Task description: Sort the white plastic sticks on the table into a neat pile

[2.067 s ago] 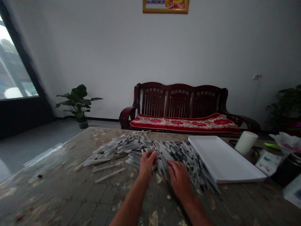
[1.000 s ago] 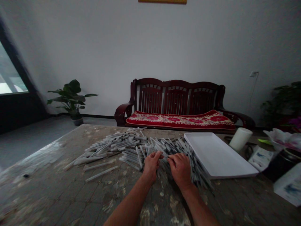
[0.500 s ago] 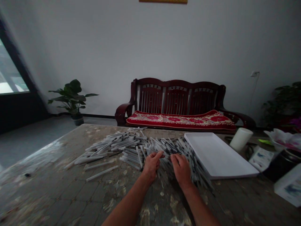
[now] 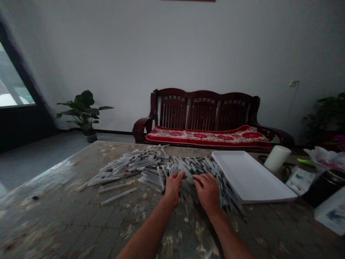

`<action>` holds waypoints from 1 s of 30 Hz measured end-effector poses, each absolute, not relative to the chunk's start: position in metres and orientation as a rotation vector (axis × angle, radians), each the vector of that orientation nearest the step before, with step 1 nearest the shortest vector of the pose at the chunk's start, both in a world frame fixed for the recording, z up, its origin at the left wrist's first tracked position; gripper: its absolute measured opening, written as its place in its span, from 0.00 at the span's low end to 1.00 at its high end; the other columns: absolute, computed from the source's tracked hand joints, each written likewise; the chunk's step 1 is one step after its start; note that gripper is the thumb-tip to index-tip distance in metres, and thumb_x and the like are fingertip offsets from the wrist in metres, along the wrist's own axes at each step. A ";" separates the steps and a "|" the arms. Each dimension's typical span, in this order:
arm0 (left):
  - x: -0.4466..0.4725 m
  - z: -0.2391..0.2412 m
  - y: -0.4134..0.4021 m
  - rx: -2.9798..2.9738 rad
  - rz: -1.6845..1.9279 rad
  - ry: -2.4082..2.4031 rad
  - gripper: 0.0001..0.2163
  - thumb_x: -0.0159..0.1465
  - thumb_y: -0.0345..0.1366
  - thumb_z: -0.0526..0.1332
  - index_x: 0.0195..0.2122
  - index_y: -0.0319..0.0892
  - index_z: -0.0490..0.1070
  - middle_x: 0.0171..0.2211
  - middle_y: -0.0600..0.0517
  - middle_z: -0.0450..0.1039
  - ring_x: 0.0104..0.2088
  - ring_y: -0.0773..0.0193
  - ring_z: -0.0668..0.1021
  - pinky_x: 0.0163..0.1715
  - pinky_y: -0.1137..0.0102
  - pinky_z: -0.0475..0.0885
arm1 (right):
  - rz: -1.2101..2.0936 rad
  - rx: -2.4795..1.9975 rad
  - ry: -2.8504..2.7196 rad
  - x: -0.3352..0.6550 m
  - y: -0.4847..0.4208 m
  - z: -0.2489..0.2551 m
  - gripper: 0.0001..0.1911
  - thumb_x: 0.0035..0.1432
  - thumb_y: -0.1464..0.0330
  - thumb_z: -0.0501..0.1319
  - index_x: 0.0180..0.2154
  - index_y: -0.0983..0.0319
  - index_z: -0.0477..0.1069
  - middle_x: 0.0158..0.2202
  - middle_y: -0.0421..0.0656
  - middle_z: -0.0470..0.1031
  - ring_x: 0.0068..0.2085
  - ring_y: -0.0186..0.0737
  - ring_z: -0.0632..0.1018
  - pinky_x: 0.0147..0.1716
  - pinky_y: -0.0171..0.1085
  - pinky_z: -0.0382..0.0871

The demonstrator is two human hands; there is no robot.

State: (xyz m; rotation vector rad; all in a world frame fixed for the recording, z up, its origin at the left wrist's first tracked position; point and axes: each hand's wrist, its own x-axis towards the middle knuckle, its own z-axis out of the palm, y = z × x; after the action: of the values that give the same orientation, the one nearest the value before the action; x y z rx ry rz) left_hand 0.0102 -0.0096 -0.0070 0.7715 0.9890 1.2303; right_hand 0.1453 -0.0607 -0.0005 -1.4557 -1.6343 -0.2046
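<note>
My left hand is closed in a pinch, thumb and forefinger together, at the near side of a heap of pens with pale, translucent barrels. A small dark bit shows at its fingertips, too small to name. My right hand faces it across a narrow gap, also pinched, with something dark at the fingertips that I cannot make out. Dark-ended, slim pen pieces lie under and beside the right hand. Two loose barrels, one of them a pale barrel, rest left of the heap.
A shallow white tray stands right of the heap. Beyond it are a white roll, a small printed box and a larger box. A small black piece lies far left on the patterned table. Behind stands a wooden bench.
My right hand's fingertips have shifted slightly left, and its fingers have turned a little. My left hand has barely moved. The camera view has shifted slightly.
</note>
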 end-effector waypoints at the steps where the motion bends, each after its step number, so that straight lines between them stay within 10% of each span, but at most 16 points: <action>1: 0.010 -0.007 -0.009 0.763 1.228 0.983 0.23 0.44 0.55 0.71 0.24 0.40 0.67 0.19 0.57 0.68 0.14 0.79 0.55 0.13 0.77 0.45 | -0.214 -1.461 -1.635 0.145 -0.061 0.000 0.10 0.63 0.65 0.58 0.38 0.57 0.78 0.36 0.44 0.80 0.42 0.44 0.75 0.45 0.41 0.61; 30: 0.012 -0.003 -0.014 0.743 1.242 0.955 0.22 0.43 0.50 0.73 0.26 0.39 0.67 0.24 0.54 0.73 0.14 0.80 0.55 0.13 0.77 0.46 | 0.046 -1.631 -1.515 0.146 -0.058 0.001 0.14 0.63 0.61 0.55 0.39 0.59 0.78 0.39 0.44 0.81 0.42 0.44 0.75 0.45 0.40 0.63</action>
State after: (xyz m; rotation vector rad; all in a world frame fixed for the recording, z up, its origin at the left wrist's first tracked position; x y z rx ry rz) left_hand 0.0124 -0.0143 -0.0035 0.7425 0.9552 1.2425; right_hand 0.1455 -0.0580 0.0008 -1.6313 -1.5155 0.0455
